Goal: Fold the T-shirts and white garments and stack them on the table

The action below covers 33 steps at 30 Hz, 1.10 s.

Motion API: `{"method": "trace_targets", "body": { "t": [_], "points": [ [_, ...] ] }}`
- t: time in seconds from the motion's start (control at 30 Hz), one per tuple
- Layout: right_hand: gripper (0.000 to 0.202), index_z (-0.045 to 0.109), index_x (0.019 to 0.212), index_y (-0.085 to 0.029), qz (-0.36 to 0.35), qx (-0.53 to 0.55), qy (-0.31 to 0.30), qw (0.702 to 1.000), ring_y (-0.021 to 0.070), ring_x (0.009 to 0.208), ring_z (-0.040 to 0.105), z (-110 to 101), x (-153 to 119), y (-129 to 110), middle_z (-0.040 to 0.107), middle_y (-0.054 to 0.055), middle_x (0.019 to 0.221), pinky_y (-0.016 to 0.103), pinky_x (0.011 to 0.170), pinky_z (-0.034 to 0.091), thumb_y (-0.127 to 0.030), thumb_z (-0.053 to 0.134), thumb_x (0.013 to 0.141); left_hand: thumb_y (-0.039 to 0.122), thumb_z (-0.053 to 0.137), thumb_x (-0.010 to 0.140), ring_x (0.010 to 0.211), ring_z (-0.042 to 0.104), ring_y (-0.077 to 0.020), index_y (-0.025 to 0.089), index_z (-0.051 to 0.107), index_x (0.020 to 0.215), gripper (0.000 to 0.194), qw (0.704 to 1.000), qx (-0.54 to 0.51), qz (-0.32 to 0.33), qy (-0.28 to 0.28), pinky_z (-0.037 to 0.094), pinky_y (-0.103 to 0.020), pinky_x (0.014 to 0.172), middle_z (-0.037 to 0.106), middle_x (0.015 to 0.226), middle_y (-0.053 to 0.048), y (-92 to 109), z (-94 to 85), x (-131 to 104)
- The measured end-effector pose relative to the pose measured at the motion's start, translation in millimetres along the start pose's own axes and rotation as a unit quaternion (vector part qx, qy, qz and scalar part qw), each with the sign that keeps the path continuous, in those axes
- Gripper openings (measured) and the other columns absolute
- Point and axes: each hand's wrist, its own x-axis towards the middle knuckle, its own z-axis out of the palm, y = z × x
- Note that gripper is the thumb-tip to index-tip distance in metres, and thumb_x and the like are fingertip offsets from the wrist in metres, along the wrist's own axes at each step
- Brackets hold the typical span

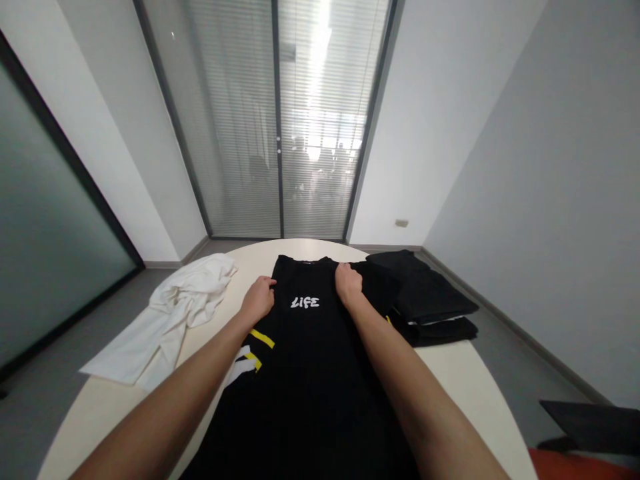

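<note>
A black T-shirt (315,373) with white lettering on its chest lies spread on the table, its collar at the far side. Yellow and white stripes mark the sleeve on the left. My left hand (259,300) has its fingers closed on the shirt's left side, near the shoulder. On the opposite side, my right hand (349,283) is closed on the fabric by the right shoulder; its fingertips are partly hidden. My forearms cover parts of both sides, and the shirt's hem runs out of view at the bottom.
A crumpled white garment (175,307) lies on the left of the round cream table (493,387). Folded dark clothes (430,293) are stacked at the right, touching the shirt's sleeve. A black and red chair (595,427) stands at lower right. Beyond the table is a glass partition (240,133) with blinds.
</note>
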Motion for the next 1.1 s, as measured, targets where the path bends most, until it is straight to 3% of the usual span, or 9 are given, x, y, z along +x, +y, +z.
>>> {"method": "trace_targets", "body": {
  "t": [0.33, 0.53, 0.67, 0.8, 0.9, 0.97, 1.1],
  "points": [
    [0.039, 0.057, 0.123, -0.012, 0.002, 0.047, 0.004, 0.999, 0.027, 0.103, 0.069, 1.5, 49.5, -8.0, 0.061, 0.022, 0.122, 0.036, 0.083, 0.053, -0.008, 0.025, 0.101, 0.01, 0.047, 0.081, 0.129, 0.053, -0.0312, 0.01, 0.058, 0.134, 0.054, 0.997, 0.064, 0.023, -0.027, 0.042, -0.04, 0.11, 0.05, 0.145, -0.018, -8.0, 8.8, 47.6],
    [0.029, 0.054, 0.128, -0.018, -0.037, 0.067, -0.003, 0.997, 0.0252, 0.113, 0.061, 0.6, 37.2, -18.3, 0.058, 0.017, 0.128, 0.034, 0.09, 0.048, -0.025, 0.044, 0.101, 0.012, 0.046, 0.086, 0.134, 0.048, -0.029, 0.011, 0.046, 0.144, 0.058, 0.997, 0.069, 0.032, -0.032, 0.038, -0.038, 0.113, 0.043, 0.151, -0.017, -8.2, 5.5, 48.9],
    [0.037, 0.054, 0.129, -0.017, -0.048, 0.069, -0.011, 0.996, 0.0299, 0.119, 0.055, -1.6, 2.9, -30.8, 0.058, 0.018, 0.13, 0.041, 0.094, 0.046, -0.037, 0.051, 0.098, 0.023, 0.049, 0.091, 0.137, 0.044, -0.0287, 0.008, 0.044, 0.143, 0.054, 0.997, 0.07, 0.024, -0.016, 0.034, -0.038, 0.115, 0.044, 0.149, -0.019, 1.5, -4.5, 18.4],
    [0.04, 0.059, 0.127, -0.016, -0.07, 0.078, 0.004, 0.994, 0.0317, 0.12, 0.053, -10.5, -40.5, -44.7, 0.059, 0.019, 0.13, 0.044, 0.095, 0.042, -0.041, 0.049, 0.097, 0.036, 0.051, 0.092, 0.122, 0.056, -0.0311, 0.01, 0.055, 0.128, 0.045, 0.995, 0.102, -0.011, -0.003, 0.044, -0.04, 0.103, 0.056, 0.129, -0.02, 22.0, -23.8, -31.9],
    [0.037, 0.067, 0.115, -0.015, -0.099, 0.093, 0.01, 0.991, 0.0314, 0.115, 0.056, -19.0, -70.5, -58.9, 0.065, 0.018, 0.121, 0.044, 0.093, 0.042, -0.041, 0.047, 0.097, 0.049, 0.049, 0.091, 0.112, 0.062, -0.0338, 0.013, 0.06, 0.117, 0.045, 0.985, 0.154, -0.04, -0.062, 0.05, -0.042, 0.09, 0.063, 0.118, -0.02, 36.1, -43.4, -69.1],
    [0.038, 0.071, 0.105, -0.016, -0.106, 0.107, -0.021, 0.988, 0.0305, 0.109, 0.06, -23.8, -85.7, -69.5, 0.069, 0.017, 0.113, 0.042, 0.091, 0.043, -0.044, 0.047, 0.096, 0.055, 0.05, 0.089, 0.107, 0.065, -0.0349, 0.014, 0.062, 0.114, 0.049, 0.976, 0.177, -0.053, -0.116, 0.052, -0.043, 0.085, 0.067, 0.114, -0.02, 42.4, -57.3, -88.9],
    [0.043, 0.074, 0.09, -0.02, -0.115, 0.15, -0.064, 0.98, 0.0282, 0.099, 0.065, -26.7, -103.4, -87.2, 0.073, 0.013, 0.101, 0.041, 0.088, 0.043, -0.056, 0.051, 0.093, 0.054, 0.055, 0.085, 0.103, 0.068, -0.0348, 0.018, 0.066, 0.108, 0.044, 0.955, 0.207, -0.061, -0.205, 0.052, -0.041, 0.082, 0.071, 0.11, -0.018, 50.1, -84.9, -116.4]
  ]
}}
